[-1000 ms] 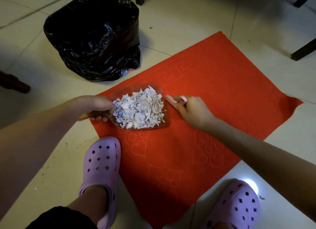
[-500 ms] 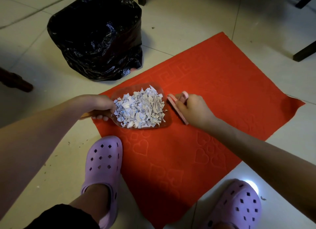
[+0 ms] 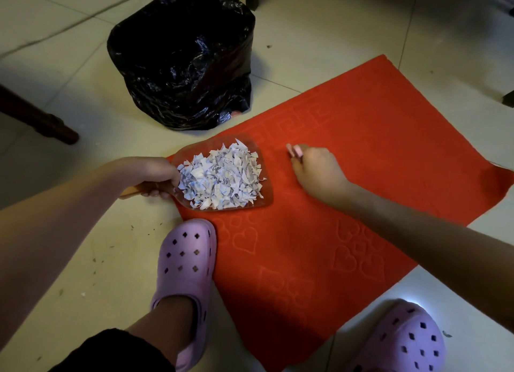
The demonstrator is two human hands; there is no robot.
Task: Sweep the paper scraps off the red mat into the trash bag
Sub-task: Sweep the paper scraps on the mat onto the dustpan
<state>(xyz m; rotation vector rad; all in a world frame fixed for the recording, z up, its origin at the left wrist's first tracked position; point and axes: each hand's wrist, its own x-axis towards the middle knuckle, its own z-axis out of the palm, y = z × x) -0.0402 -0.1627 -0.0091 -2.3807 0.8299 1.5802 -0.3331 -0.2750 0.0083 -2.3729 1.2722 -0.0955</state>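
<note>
since the scraps (image 3: 221, 181) sit heaped in the pan (image 3: 266, 200) at the mat's (image 3: 361, 138) left corner, sweeping looks done; tipping them into the bag (image 3: 183, 65), just off the mat's left edge, remains. left hand (image 3: 150, 174) grips the pan handle beside the heap; right hand (image 3: 317, 171), over mid-mat, clenches a pink brush (image 3: 294, 150).

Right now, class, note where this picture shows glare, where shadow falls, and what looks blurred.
Head view: white glare burns out the toe of the right clog; glints on the trash bag; the near end of the red mat lies in shadow; the right hand looks slightly soft, the paper scraps sharp.
</note>
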